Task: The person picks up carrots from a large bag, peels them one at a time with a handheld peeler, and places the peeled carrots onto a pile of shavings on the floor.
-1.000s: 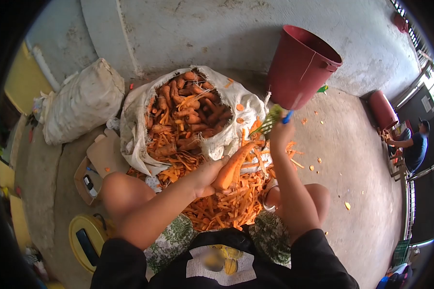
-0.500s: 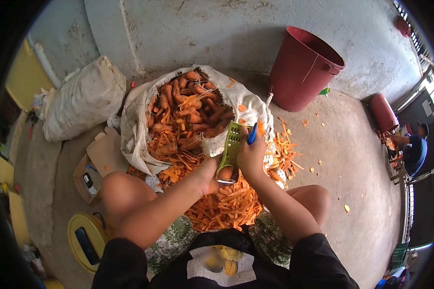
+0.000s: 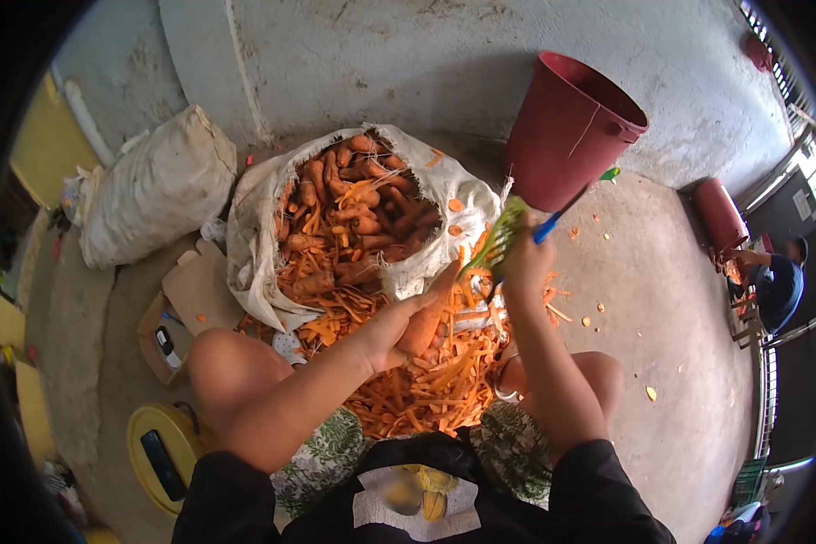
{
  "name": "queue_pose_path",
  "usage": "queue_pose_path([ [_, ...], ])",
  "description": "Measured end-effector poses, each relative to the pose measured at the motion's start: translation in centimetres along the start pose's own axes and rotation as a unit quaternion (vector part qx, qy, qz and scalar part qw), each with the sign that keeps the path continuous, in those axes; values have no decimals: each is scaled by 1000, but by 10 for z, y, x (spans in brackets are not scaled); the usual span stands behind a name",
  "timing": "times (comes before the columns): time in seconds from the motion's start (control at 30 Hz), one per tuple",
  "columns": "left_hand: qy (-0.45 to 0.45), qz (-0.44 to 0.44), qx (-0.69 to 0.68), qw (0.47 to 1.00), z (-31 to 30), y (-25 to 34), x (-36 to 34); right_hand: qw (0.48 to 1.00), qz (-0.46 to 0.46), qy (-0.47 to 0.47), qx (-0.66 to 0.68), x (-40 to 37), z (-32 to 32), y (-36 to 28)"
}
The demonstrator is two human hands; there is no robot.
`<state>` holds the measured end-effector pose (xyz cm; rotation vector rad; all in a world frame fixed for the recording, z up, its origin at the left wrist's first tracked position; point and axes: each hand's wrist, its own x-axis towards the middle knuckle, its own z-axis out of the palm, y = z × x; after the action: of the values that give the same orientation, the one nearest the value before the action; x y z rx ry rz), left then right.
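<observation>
Head cam: L hand [image 3: 385, 333] round carrot [image 3: 424, 326], R hand [image 3: 525, 263] w/ green peeler [image 3: 496, 238]

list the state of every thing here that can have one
left hand, closed around the carrot
carrot, held slanted above the peel pile
right hand, closed on the peeler, raised
peeler, held near the carrot's tip
open sack, mouth rolled back, full of carrots
white sack, closed, lying on its side
red bucket, mouth up by the wall
peel pile, heaped loose
</observation>
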<state>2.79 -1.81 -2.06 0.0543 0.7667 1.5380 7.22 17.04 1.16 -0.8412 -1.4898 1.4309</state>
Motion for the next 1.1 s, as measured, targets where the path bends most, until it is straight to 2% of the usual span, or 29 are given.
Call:
queue_pose_path([
  [0.03,2,-5,-20,1000,-2,2,1,998,35,-48,27,-23,7,-10],
  [0.1,-24,16,-21,999,6,4,2,993,-21,-109,-48,-49,13,-6],
  [0.17,42,46,-50,997,9,1,6,985,-45,-136,-97,-68,18,-8],
  [0.2,43,48,-54,996,15,2,4,981,-99,-123,-112,-71,20,-4],
  [0.23,43,48,-53,997,11,2,6,981,-99,-122,-112,-70,20,-3],
  [0.3,5,41,11,999,-2,-1,11,978,-120,-87,-147,-67,22,-8],
  [0.33,5,41,11,999,2,-2,7,988,-43,-75,-128,-59,21,-15],
  [0.37,21,12,44,999,9,-3,2,985,-74,-29,-155,-29,14,12],
  [0.4,37,-17,78,996,18,-2,-4,992,-13,27,-123,-9,10,6],
  [0.43,36,-17,79,996,29,0,-10,983,-34,53,-174,29,-7,38],
  [0.47,34,-35,108,993,41,2,-19,970,-78,118,-200,41,-15,33],
  [0.5,33,-53,137,989,46,4,-23,974,-17,143,-177,60,-26,40],
  [0.57,34,-46,104,993,33,4,-16,990,-10,129,57,62,-24,39],
  [0.63,31,-33,33,998,17,1,-4,997,-15,66,-34,35,-14,22],
  [0.67,55,-29,8,998,13,3,-1,999,2,16,-32,7,-5,1],
  [0.7,54,-30,7,998,9,0,5,999,-37,-20,-1,-13,5,2],
  [0.73,65,11,-9,998,3,-3,12,998,-14,-65,14,-37,11,-10],
  [0.77,77,51,-24,995,1,-5,16,991,-98,-83,-41,-52,15,-6],
  [0.8,47,54,-33,997,2,-5,13,984,-100,-120,-89,-67,17,-12],
  [0.83,47,53,-33,997,4,-7,13,971,-111,-123,-172,-70,18,-9],
  [0.93,81,76,-52,992,-2,-9,17,974,-78,-131,-167,-62,23,-6],
  [1.0,-181,29,-28,983,-27,-14,24,977,-153,-61,-134,-43,22,8],
  [1.03,-181,26,-27,983,-10,-13,13,974,-105,-22,-200,-22,15,-3],
  [1.1,67,-23,54,996,44,-2,-19,985,-43,72,-149,39,-3,29],
])
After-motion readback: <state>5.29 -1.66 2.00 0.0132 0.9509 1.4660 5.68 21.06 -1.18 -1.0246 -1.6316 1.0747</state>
